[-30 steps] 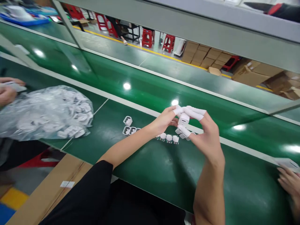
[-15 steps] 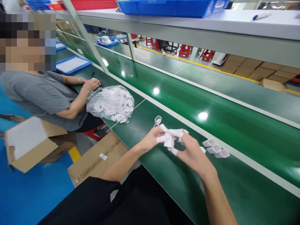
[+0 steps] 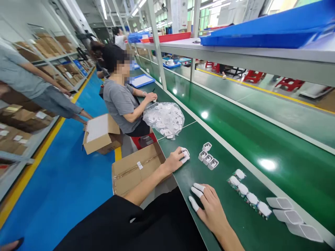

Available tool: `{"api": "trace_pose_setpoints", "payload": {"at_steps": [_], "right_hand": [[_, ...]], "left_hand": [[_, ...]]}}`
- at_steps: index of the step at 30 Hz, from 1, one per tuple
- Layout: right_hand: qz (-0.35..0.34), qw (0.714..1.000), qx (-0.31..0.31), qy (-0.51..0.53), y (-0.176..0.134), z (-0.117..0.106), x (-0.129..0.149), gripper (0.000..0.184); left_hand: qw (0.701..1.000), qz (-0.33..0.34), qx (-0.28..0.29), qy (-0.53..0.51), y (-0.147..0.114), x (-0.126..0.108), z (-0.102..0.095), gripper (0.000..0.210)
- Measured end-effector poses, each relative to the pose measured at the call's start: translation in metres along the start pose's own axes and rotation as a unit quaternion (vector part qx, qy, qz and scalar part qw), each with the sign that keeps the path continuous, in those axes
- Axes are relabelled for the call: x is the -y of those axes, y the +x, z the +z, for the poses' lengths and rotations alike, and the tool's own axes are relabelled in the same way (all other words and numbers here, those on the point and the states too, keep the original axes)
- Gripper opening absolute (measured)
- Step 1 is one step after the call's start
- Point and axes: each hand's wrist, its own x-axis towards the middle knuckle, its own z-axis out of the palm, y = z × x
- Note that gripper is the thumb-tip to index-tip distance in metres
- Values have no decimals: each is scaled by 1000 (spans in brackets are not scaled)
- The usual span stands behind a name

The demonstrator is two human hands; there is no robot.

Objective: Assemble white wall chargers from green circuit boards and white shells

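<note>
My left hand (image 3: 175, 161) pinched a white plastic housing (image 3: 186, 152), a small rounded-square box, between fingertips in matte white covers (image 3: 185, 160). My right hand (image 3: 210, 205) was open, fingers loosely extended, over the smooth green bench (image 3: 230, 223). The housing was left of four similar shells (image 3: 208, 159); blue floor (image 3: 78, 167) stretched beyond. Its open end faced up, long axis roughly upright.

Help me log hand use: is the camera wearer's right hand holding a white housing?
No, the left hand grips a white housing, while the right hand is palm down at the green table with none showing.
</note>
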Motion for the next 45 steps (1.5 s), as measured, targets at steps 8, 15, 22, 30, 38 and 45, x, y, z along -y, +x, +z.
{"api": "trace_pose_setpoints", "payload": {"at_steps": [8, 15, 22, 30, 38, 45], "right_hand": [[-3, 1000, -18, -2, 0, 0, -5, 28], [4, 1000, -10, 0, 1, 1, -5, 20], [8, 1000, 18, -15, 4, 0, 0, 13], [17, 997, 68, -38, -2, 3, -4, 6], [23, 995, 90, -46, -3, 4, -6, 14], [56, 998, -21, -28, -2, 0, -3, 12]], "left_hand": [[1000, -2, 17, -15, 3, 3, 5, 25], [992, -66, -9, -107, 6, -7, 10, 43], [934, -174, 72, -304, 26, -56, 10, 50], [780, -336, 266, -457, 30, -135, -4, 22], [765, -361, 286, -450, 27, -153, 8, 19], [935, -138, 115, -307, 30, -105, -6, 39]]}}
